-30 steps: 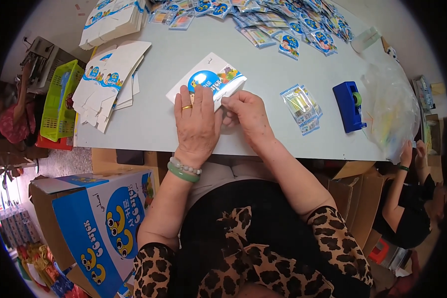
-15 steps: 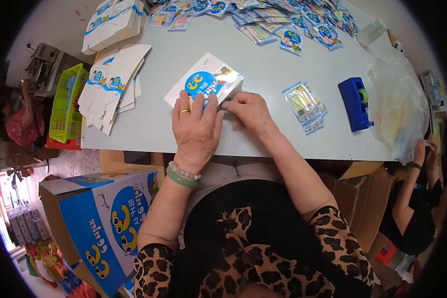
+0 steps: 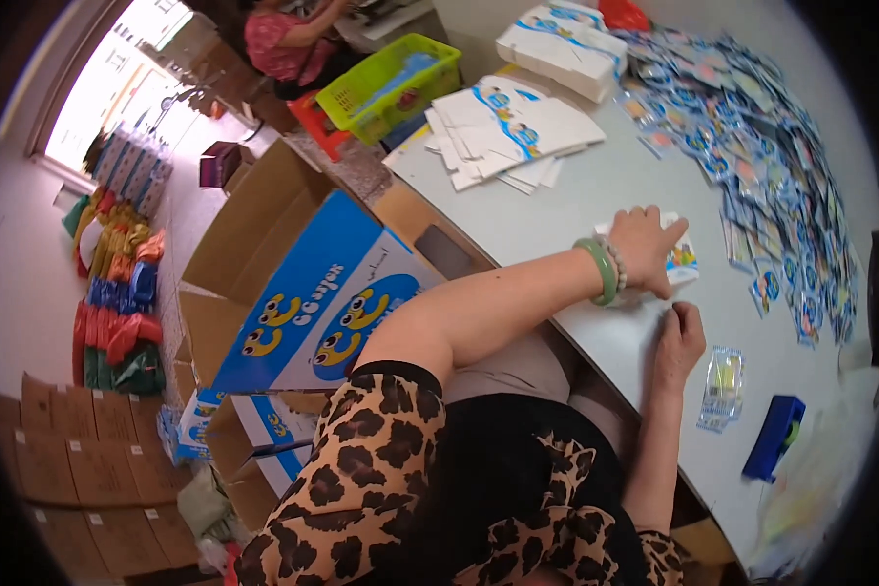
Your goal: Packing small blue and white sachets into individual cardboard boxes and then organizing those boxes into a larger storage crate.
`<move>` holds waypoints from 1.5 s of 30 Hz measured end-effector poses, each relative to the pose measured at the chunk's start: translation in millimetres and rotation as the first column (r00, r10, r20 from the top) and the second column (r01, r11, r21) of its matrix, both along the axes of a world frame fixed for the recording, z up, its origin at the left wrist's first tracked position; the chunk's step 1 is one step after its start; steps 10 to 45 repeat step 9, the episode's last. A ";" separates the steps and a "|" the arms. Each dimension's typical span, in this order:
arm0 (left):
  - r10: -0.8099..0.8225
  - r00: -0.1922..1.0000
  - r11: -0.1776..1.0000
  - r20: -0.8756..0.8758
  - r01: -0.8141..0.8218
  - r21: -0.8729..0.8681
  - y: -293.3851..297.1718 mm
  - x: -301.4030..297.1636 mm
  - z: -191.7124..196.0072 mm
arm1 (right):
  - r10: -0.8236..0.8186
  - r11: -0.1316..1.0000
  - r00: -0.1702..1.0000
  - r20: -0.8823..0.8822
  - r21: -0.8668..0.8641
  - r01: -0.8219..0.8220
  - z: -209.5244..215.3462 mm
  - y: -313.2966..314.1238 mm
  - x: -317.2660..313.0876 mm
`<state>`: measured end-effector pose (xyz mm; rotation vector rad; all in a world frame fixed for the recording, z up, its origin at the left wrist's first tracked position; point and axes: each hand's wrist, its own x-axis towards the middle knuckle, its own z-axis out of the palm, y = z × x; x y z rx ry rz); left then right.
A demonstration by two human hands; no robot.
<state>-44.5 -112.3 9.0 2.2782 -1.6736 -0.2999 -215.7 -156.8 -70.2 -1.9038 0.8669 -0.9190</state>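
Observation:
A small white box [image 3: 686, 260] with a blue and coloured print lies on the table near its front edge. My left hand [image 3: 639, 252] spans it from above, thumb on the near side and fingers over the far side, hiding much of it. Just nearer to me, my right hand [image 3: 678, 344] rests by the table top with curled fingers, apart from the box. What those fingers hold, if anything, is hidden. To the right of that hand lie a few clear-and-blue packets [image 3: 723, 389]. Beyond them stands a blue tape dispenser [image 3: 774, 438] with a green roll.
Flat white box blanks [image 3: 518, 127] and a stack of more blanks [image 3: 562, 47] lie at the far left of the table. A large heap of packets [image 3: 752, 166] covers the far right. Beside me stands an open carton [image 3: 327, 283]. A yellow-green basket [image 3: 391, 90] and a person [image 3: 288, 44] are beyond.
My view has swung left. My left hand has gone from lying flat on the box to spanning it. My right hand has drawn away from the box's end.

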 end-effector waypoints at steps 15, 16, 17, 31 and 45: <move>0.050 0.721 0.979 -0.691 -0.173 -0.110 90.0 55.2 130.0 | 0.054 0.996 0.997 -0.047 0.080 -0.050 -15.8 -8.0 -2.4; 0.050 0.721 0.979 -0.691 -0.173 -0.110 90.0 55.2 130.0 | 0.054 0.996 0.997 -0.047 0.080 -0.050 -15.8 -8.0 -2.4; 0.050 0.721 0.979 -0.691 -0.173 -0.110 90.0 55.2 130.0 | 0.054 0.996 0.997 -0.047 0.080 -0.050 -15.8 -8.0 -2.4; 0.050 0.721 0.979 -0.691 -0.173 -0.110 90.0 55.2 130.0 | 0.054 0.996 0.997 -0.047 0.080 -0.050 -15.8 -8.0 -2.4; 0.050 0.721 0.979 -0.691 -0.173 -0.110 90.0 55.2 130.0 | 0.054 0.996 0.997 -0.047 0.080 -0.050 -15.8 -8.0 -2.4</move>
